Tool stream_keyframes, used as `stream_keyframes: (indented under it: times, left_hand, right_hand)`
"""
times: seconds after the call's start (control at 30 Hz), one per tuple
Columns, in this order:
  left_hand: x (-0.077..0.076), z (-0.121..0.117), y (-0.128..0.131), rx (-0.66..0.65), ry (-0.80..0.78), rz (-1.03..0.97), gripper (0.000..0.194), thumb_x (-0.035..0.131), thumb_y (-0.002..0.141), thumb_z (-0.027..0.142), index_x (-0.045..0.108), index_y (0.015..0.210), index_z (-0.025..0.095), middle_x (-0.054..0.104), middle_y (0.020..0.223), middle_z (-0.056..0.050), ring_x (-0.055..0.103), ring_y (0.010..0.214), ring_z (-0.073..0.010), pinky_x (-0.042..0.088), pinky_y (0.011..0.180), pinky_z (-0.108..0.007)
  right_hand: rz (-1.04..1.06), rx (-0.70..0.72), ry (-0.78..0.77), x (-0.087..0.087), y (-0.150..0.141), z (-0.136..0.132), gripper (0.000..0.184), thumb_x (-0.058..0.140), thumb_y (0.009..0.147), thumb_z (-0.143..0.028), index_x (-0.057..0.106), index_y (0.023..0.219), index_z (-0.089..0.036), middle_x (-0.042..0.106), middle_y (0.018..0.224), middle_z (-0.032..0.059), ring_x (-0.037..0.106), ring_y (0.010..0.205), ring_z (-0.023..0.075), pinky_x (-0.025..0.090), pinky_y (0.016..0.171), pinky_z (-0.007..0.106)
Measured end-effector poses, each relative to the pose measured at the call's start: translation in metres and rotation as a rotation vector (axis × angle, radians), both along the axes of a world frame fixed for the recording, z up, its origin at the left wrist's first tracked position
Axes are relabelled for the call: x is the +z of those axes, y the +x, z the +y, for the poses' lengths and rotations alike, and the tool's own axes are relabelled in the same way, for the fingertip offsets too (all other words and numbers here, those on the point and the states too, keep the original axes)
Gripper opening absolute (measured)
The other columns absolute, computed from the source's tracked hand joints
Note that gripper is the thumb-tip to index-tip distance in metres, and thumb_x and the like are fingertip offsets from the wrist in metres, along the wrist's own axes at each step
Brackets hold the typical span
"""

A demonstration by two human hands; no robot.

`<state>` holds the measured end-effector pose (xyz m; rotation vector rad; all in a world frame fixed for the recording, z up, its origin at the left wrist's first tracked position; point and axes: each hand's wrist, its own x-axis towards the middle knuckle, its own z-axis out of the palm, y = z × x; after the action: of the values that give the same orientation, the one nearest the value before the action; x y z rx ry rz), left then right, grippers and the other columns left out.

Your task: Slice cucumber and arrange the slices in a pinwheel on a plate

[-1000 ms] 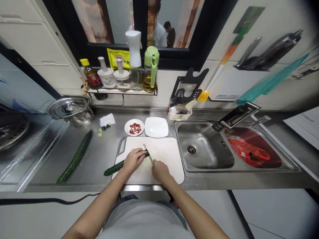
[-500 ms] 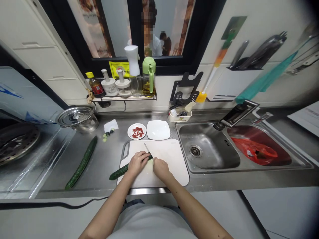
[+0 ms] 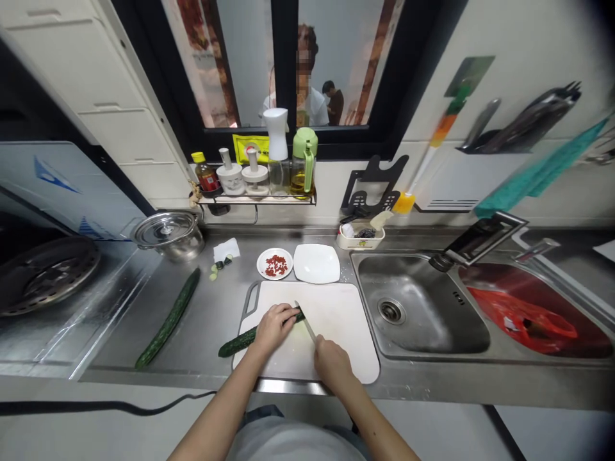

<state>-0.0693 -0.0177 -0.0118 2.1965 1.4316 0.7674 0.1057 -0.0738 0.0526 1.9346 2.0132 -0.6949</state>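
Note:
My left hand (image 3: 275, 328) is closed over a dark green cucumber (image 3: 235, 343), which lies slantwise on the white cutting board (image 3: 346, 320). One end of the cucumber sticks out past the board's left edge, and the other shows just beyond my fingertips. In my right hand (image 3: 332, 362) is a knife (image 3: 306, 324), gripped by its handle. Its narrow blade points away from me, close beside the cucumber's right end. From this angle I cannot tell whether the blade touches it. A second whole cucumber (image 3: 169, 318) rests on the steel counter to the left.
Behind the board are a dish of small red pieces (image 3: 275, 264) and a white square plate (image 3: 316, 263). Cucumber scraps (image 3: 214, 272) lie near a white tissue (image 3: 227, 248). A lidded pot (image 3: 169, 237) stands back left; a double sink (image 3: 418, 307) is at right.
The knife in my right hand has moved to the right, back from the cucumber, and more of its blade shows. My left hand still holds the cucumber. The whole view has shifted slightly.

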Motion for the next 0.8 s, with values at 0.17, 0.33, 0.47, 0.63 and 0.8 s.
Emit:
stream_keyframes:
  times: [0.17, 0.33, 0.47, 0.63, 0.8]
  left_hand:
    - [0.002, 0.0, 0.0, 0.0, -0.011, 0.003, 0.026, 0.052, 0.09, 0.026, 0.069, 0.11, 0.03, 0.066, 0.106, -0.003, 0.058, 0.097, -0.0173, 0.047, 0.089, -0.032]
    - [0.005, -0.001, 0.0, 0.003, -0.011, 0.004, 0.027, 0.051, 0.091, 0.027, 0.069, 0.111, 0.031, 0.066, 0.106, -0.002, 0.058, 0.097, -0.0172, 0.047, 0.088, -0.031]
    - [0.006, -0.001, 0.0, 0.001, -0.012, -0.001, 0.027, 0.051, 0.091, 0.028, 0.069, 0.112, 0.03, 0.066, 0.106, -0.003, 0.058, 0.098, -0.0174, 0.047, 0.089, -0.032]
    - [0.005, 0.0, -0.001, -0.001, -0.011, 0.001, 0.027, 0.051, 0.091, 0.028, 0.069, 0.111, 0.03, 0.067, 0.105, -0.003, 0.058, 0.097, -0.0174, 0.047, 0.088, -0.032]
    - [0.003, 0.0, -0.002, -0.002, -0.009, -0.006, 0.027, 0.052, 0.09, 0.027, 0.069, 0.112, 0.03, 0.066, 0.105, -0.003, 0.058, 0.097, -0.0174, 0.047, 0.088, -0.031]
  right_hand:
    - [0.022, 0.021, 0.041, 0.0, -0.006, 0.015, 0.035, 0.031, 0.09, -0.007, 0.059, 0.111, -0.01, 0.068, 0.102, 0.0165, 0.064, 0.101, 0.0231, 0.044, 0.079, 0.029]
    - [0.025, 0.04, 0.046, 0.002, -0.015, 0.031, 0.037, 0.029, 0.089, -0.006, 0.058, 0.112, -0.009, 0.068, 0.104, 0.0166, 0.064, 0.1, 0.0238, 0.044, 0.078, 0.03]
    - [0.045, 0.03, 0.044, 0.003, -0.017, 0.037, 0.036, 0.031, 0.089, -0.007, 0.058, 0.113, -0.009, 0.068, 0.104, 0.0167, 0.064, 0.101, 0.0238, 0.044, 0.078, 0.03]
    - [0.047, 0.035, 0.042, 0.001, -0.014, 0.033, 0.038, 0.029, 0.089, -0.006, 0.058, 0.113, -0.009, 0.068, 0.103, 0.0172, 0.064, 0.1, 0.0236, 0.044, 0.078, 0.03]
    - [0.041, 0.028, 0.039, 0.003, -0.007, 0.018, 0.036, 0.031, 0.089, -0.005, 0.059, 0.111, -0.009, 0.068, 0.101, 0.0176, 0.064, 0.101, 0.0235, 0.043, 0.079, 0.029]
